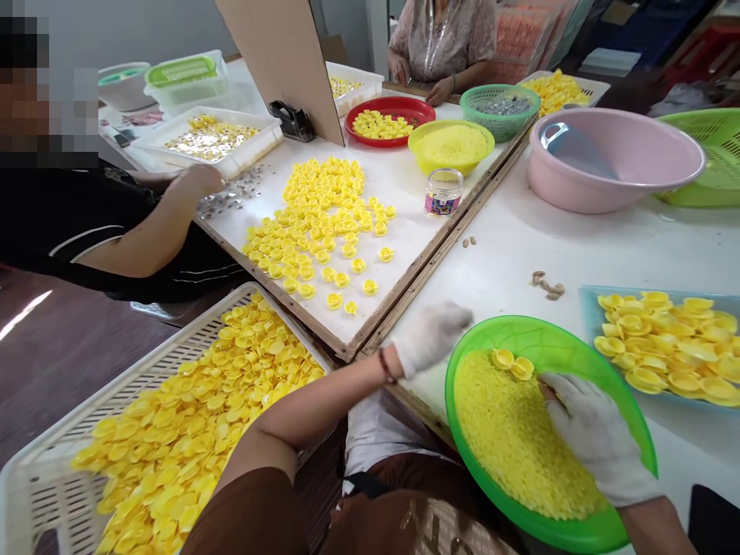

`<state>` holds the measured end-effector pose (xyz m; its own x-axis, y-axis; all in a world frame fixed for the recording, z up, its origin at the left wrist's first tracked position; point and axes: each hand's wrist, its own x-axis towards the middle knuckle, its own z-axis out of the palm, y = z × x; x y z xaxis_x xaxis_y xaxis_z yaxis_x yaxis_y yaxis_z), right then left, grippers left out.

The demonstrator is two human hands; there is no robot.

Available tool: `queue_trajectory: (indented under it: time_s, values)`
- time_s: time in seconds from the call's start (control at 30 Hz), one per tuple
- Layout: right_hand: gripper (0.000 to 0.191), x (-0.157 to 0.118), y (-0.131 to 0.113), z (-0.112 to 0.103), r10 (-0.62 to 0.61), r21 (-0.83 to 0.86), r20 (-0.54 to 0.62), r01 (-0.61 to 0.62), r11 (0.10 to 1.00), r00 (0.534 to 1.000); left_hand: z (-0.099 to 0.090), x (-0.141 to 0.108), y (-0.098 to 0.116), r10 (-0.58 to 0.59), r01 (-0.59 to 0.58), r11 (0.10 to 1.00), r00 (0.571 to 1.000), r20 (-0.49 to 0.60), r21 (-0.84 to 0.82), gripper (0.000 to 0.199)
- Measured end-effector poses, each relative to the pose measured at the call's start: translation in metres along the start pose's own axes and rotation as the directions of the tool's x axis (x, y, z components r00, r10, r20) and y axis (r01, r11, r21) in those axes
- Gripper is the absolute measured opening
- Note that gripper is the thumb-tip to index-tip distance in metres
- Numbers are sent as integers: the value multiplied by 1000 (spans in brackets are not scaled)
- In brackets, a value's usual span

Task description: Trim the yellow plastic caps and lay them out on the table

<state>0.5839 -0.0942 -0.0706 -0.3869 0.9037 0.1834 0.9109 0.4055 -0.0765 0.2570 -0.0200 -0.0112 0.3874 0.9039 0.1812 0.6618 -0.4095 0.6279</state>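
My right hand [598,435], in a white glove, reaches into a green basin [641,420] of yellow granules [520,439]. Its fingers are curled together, and whatever they hold is hidden. Just beyond its fingertips, two small yellow plastic cups [512,364] lie near the basin's far side. My left hand [435,337], also gloved, hovers at the basin's left rim, its fingers smeared by motion. A blue tray [590,308] of larger yellow cup-like pieces [671,347] stands right of the basin.
A white crate [35,470] of yellow pieces is at my left. Filled yellow cups [317,223] cover part of the adjoining table, near a clear jar [444,191]. A pink basin [613,162] stands at the right. Two co-workers [116,223] sit around the tables.
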Motion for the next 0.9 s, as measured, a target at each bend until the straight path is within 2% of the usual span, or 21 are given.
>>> queue_trajectory:
  time_s: [0.03,0.07,0.13,0.23,0.33,0.47,0.57,0.73,0.8,0.9]
  values:
    - [28,0,0,0,-3,2,-10,3,1000,1000,-18,5,-22,-199,207,978,968,-153,36,17]
    - [28,-1,-1,0,-5,1,-22,5,1000,1000,-37,11,-46,-292,312,949,925,-242,52,17]
    - [26,-1,-2,0,-6,2,-41,6,1000,999,-73,20,-94,-389,434,899,855,-342,64,22]
    - [25,1,-4,2,6,14,-45,-6,1000,999,-109,24,-154,-496,569,819,765,-411,71,23]
    - [24,1,-4,2,13,29,-35,-12,999,999,-117,21,-185,-546,618,783,739,-396,73,22]
    - [23,-8,-7,1,-5,59,22,4,998,1000,-108,16,-191,-547,618,781,746,-379,91,32]
    - [22,-18,-19,1,-37,71,155,26,997,987,-102,17,-182,-519,600,787,769,-373,142,37]
    - [26,-21,-39,1,-71,70,357,49,996,932,-99,33,-174,-493,569,769,818,-296,291,32]
    - [28,-19,-42,2,-61,73,361,37,997,931,-97,44,-176,-488,542,760,840,-235,359,25]
    - [29,-20,-41,3,-40,67,301,21,998,953,-89,61,-178,-476,489,753,867,-149,440,14]
